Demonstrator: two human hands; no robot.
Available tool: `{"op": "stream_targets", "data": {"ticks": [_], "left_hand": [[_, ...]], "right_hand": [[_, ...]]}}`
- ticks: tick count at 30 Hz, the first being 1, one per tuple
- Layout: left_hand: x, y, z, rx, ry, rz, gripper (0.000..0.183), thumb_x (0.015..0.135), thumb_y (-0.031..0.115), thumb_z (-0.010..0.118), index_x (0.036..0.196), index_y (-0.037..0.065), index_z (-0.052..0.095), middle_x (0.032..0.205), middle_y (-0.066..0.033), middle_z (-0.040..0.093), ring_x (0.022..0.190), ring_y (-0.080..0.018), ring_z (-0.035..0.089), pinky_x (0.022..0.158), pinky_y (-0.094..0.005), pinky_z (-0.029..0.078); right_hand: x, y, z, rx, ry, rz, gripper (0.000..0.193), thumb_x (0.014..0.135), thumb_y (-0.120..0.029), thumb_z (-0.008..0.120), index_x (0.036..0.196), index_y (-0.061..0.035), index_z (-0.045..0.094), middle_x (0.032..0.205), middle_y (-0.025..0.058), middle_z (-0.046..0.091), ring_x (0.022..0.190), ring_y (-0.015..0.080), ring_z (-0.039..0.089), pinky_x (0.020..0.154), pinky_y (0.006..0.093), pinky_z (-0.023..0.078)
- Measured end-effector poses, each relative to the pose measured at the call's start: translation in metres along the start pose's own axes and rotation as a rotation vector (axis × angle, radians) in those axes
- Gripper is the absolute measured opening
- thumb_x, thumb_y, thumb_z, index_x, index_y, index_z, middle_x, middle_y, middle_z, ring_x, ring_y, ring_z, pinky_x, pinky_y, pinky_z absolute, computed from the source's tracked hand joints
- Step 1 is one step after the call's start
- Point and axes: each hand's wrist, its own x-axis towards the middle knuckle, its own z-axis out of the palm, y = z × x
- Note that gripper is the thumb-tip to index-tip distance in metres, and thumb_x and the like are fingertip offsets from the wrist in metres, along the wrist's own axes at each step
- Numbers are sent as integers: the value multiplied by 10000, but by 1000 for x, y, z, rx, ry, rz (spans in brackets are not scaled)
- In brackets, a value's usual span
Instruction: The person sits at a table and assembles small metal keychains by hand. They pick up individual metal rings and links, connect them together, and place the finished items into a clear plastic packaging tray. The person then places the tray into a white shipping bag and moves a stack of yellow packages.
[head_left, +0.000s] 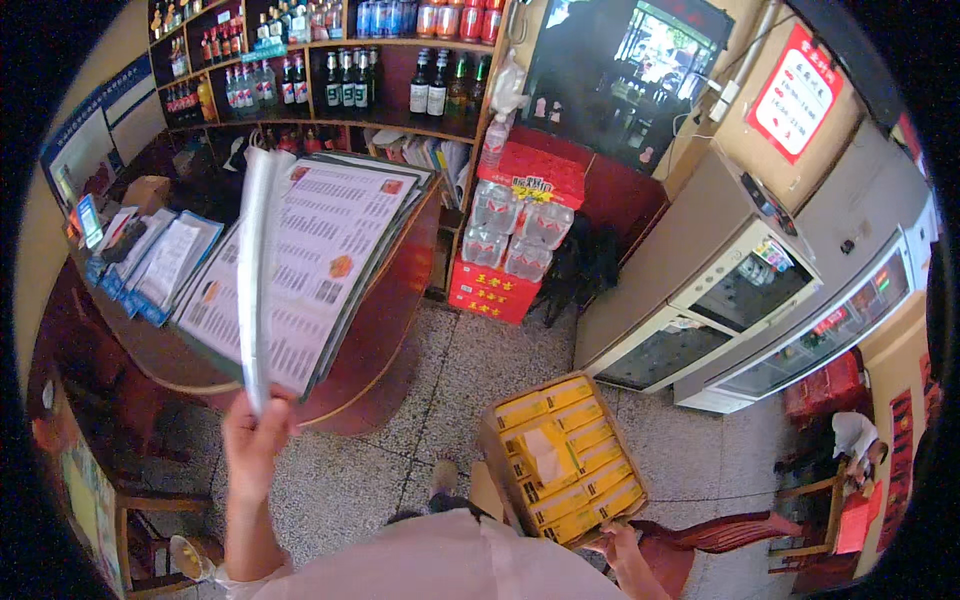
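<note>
My left hand (258, 430) is closed around the lower end of a long silvery-white strip (254, 270), which stands upright in front of a pile of large menus (330, 240) on the counter. Whether it is a thin sheet seen edge-on, I cannot tell. At the lower right, my right hand (622, 548) has its fingers closed on the near rim of an open cardboard box (492, 440). Rows of yellow packs (600, 450) fill the box, with a paler yellow-and-white packet (545, 452) lying on top. What bears the box underneath is hidden.
The curved counter (385, 350) also carries papers and blue folders (180, 250). Behind it rise bottle shelves (330, 45). Water packs (505, 225) stand on red cartons (490, 290); grey cabinets (690, 280) line the right. A red-brown chair (715, 535) and a seated person (855, 440) are at the right.
</note>
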Motion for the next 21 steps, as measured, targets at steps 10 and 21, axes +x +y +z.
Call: {"op": "stream_targets", "data": {"ticks": [10, 21], "left_hand": [[157, 65, 21, 143, 408, -12, 189, 965, 260, 522, 954, 75, 558, 565, 68, 421, 433, 4, 257, 401, -183, 162], [330, 58, 174, 341, 407, -306, 157, 953, 248, 530, 942, 94, 559, 567, 70, 405, 444, 1, 279, 405, -185, 166]], "right_hand": [[160, -163, 73, -36, -70, 54, 476, 822, -41, 461, 1279, 57, 371, 1139, 227, 552, 886, 418, 644, 770, 589, 562], [373, -362, 295, -659, -159, 192, 628, 782, -84, 562, 1352, -31, 304, 1070, 192, 577, 854, 346, 667, 650, 478, 606]]}}
